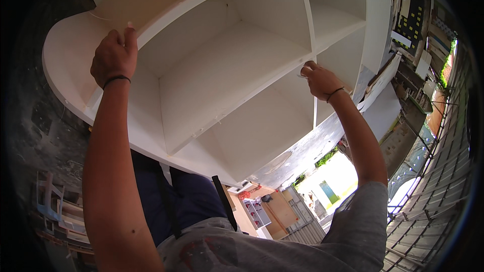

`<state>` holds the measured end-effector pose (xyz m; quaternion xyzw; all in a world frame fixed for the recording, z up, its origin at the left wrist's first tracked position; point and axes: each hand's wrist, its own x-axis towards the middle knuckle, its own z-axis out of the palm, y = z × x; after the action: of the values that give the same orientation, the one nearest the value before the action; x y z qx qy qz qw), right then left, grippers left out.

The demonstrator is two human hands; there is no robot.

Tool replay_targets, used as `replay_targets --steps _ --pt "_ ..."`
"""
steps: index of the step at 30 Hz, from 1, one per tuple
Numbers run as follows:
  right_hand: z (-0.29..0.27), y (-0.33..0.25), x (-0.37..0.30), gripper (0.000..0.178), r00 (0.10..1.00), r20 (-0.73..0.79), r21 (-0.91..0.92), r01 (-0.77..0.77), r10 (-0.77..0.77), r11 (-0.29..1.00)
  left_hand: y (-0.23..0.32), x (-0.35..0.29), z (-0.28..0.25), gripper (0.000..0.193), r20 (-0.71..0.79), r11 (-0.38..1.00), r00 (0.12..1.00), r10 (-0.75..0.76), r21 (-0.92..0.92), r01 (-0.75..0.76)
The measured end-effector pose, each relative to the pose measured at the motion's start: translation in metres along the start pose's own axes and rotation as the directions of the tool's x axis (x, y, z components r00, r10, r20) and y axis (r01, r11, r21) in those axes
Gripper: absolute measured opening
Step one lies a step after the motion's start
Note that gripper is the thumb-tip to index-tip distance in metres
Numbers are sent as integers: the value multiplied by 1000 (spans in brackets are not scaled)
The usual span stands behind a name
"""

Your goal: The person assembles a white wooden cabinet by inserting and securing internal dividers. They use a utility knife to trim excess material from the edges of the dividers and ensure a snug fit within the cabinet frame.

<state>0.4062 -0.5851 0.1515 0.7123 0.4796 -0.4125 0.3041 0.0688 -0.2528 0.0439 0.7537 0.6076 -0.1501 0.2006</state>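
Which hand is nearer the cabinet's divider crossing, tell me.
The right hand, just beside it; the left hand is toward the rounded end of the white cabinet.

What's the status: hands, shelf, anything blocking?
Left hand by white shelf edge; right hand at divider joint; grips unclear. Shelf open-fronted, several compartments. Left forearm hides part of it.

We seem to be in a woodworking workshop that is open to daylight: a large white cabinet [222, 78] with open compartments fills our view, boards and panels [423, 65] crowd the right side, timber pieces [75, 225] lie at lower left, the dark floor [43, 121] looks scuffed and spotted, and greenery [327, 157] shows outside.
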Motion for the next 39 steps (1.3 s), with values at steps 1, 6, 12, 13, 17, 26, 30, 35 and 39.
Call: replay_targets --steps 1,6,12,13,17,26,30,35,39 --pt "0 6 -1 32 996 -70 1 -55 55 998 0 -1 0 55 -2 1000 1000 3 1 -3" --pt "9 36 11 28 871 -457 25 -192 182 981 4 -1 -3 58 19 1000 1000 3 10 -3" --pt "18 39 34 30 827 -562 -181 -101 -18 978 2 0 -1 56 -3 1000 1000 5 -23 -5" --pt "19 40 36 30 829 -558 -224 -100 -43 969 1 -1 -1 56 -8 1000 1000 6 -17 -6" --pt "30 37 42 30 791 -606 -39 -137 86 990 -1 1 0 59 8 1000 1000 6 -4 -6" --pt "30 -94 13 30 953 -241 111 215 -184 970 -1 -2 0 58 -9 1000 1000 -3 -16 3" --pt "4 -20 34 33 914 -396 86 -59 88 995 2 -2 -3 55 8 1000 1000 6 -11 -6" --pt "-28 8 34 35 996 -88 -289 -45 21 956 5 1 -6 59 41 1000 999 -12 4 12" --pt "-28 4 33 34 999 -37 -350 -43 32 936 0 3 0 58 17 1000 1000 -17 -3 17"
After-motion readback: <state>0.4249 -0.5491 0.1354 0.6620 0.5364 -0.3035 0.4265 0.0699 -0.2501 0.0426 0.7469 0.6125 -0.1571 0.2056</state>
